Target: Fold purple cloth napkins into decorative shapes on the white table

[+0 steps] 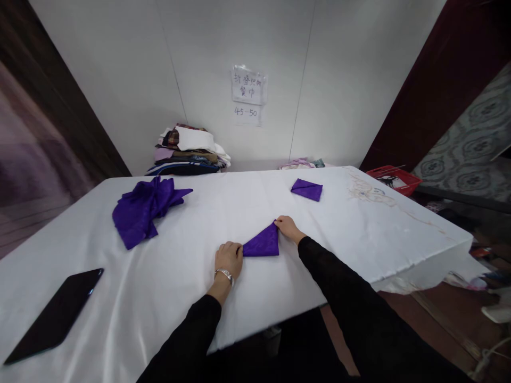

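A purple cloth napkin (265, 243), folded into a triangle, lies on the white-covered table (191, 287) in front of me. My left hand (229, 259), with a bracelet at its wrist, has its fingers closed on the napkin's left point. At the upper right corner, my right hand (288, 227) pinches the fabric between thumb and fingers. Farther back to the right rests a second folded purple napkin (309, 190). On the left lies a loose, crumpled heap of purple napkins (143, 207).
A dark flat tablet (58, 314) lies at the table's left front. Folded clothes (191, 146) are stacked by the wall behind the table. A red basket (399, 181) stands past the right back corner. A handwritten paper sign (249, 90) hangs on the wall.
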Demonstrator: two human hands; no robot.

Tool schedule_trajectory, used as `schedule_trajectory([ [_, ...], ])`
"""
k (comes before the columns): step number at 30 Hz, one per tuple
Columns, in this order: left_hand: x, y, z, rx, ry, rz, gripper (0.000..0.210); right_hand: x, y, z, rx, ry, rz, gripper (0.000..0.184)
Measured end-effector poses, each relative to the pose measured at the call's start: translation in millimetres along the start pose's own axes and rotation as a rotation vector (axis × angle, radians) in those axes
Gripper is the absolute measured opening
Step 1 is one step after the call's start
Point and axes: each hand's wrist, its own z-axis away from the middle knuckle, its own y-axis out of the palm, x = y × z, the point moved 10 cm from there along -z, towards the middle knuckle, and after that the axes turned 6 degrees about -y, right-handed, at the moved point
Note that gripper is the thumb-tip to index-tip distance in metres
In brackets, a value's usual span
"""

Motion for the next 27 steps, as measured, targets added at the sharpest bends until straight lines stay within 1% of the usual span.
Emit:
schedule_trajectory([
  [5,1,1.5,-1,0.007,0.002,-0.006,0.022,2,1,0,0.016,0.001,0.106,0.016],
  [12,2,2.0,-1,0.011,0.001,-0.022,0.021,4,-2,9,-0.006,0.065,0.212,0.015],
  [17,1,1.8,-2,0.019,-0.003,-0.040,0.029,4,-3,14,-0.016,0.107,0.256,0.017],
  [19,-7,2.6,-3,0.020,0.058,-0.047,0.037,3,-4,15,-0.018,0.122,0.264,0.018],
  [21,-23,7.3,-4,0.048,0.168,-0.051,0.051,2,-3,15,-0.017,0.128,0.265,0.018],
  [23,-41,16.5,-4,0.115,0.285,-0.049,0.066,2,-3,15,-0.014,0.128,0.260,0.018],
  [24,-50,22.3,-4,0.162,0.336,-0.043,0.070,1,-2,14,-0.013,0.129,0.256,0.018],
  [25,-58,28.2,-3,0.212,0.377,-0.034,0.070,0,-2,13,-0.011,0.129,0.253,0.018],
  [27,-69,39.3,-1,0.307,0.422,-0.012,0.060,-1,-2,11,-0.008,0.131,0.246,0.018],
])
